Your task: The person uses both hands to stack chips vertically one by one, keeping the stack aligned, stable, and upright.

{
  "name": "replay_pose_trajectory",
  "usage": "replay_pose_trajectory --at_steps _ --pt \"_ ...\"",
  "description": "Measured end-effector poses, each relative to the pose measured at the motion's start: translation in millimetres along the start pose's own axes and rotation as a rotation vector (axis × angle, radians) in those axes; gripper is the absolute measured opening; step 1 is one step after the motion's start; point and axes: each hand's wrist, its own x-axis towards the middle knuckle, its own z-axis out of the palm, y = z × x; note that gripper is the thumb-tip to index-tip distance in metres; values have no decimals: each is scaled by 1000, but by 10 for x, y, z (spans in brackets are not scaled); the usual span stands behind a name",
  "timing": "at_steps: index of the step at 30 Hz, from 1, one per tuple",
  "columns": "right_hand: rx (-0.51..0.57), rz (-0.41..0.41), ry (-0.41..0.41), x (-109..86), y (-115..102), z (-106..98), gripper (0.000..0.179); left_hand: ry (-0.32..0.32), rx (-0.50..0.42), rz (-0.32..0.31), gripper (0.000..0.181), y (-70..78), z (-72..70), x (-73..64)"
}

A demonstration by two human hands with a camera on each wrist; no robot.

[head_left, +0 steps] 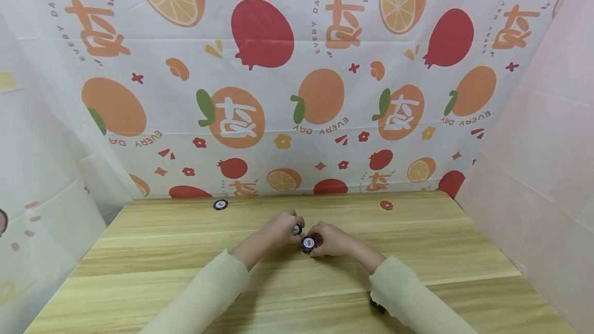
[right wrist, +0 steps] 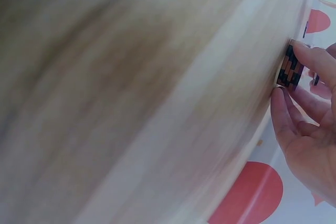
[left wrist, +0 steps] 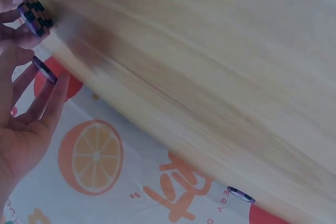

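My left hand pinches one dark poker chip with a white centre, tilted on edge. Just to its right, my right hand grips a short stack of poker chips, fingers and thumb around its sides. The top of the stack is dark with a white centre. In the left wrist view the single chip sits between the fingers, apart from the stack. Black and orange-brown bands show on the stack's side in the right wrist view.
A dark chip lies at the wooden table's back left, a red chip at its back right. Something dark is partly hidden by the right sleeve. A fruit-print curtain hangs behind the table.
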Motion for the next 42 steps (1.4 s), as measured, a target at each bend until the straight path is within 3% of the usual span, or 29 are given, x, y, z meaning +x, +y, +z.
replay_pose_trajectory --at_steps 7,19,25,35,42 --pt "-3 1 -4 -8 -16 -7 38 1 2 6 23 19 17 -45" --pt "-14 0 -10 -20 -7 -5 40 -54 -30 64 20 101 27 -44" --pt "-12 3 -12 -30 -32 -20 43 -78 -61 52 22 188 35 -33" --pt "9 4 -14 -29 -30 -23 42 -86 -27 62 27 264 63 -5" --pt "17 14 -9 -30 -23 -20 42 -112 -14 19 32 312 89 10"
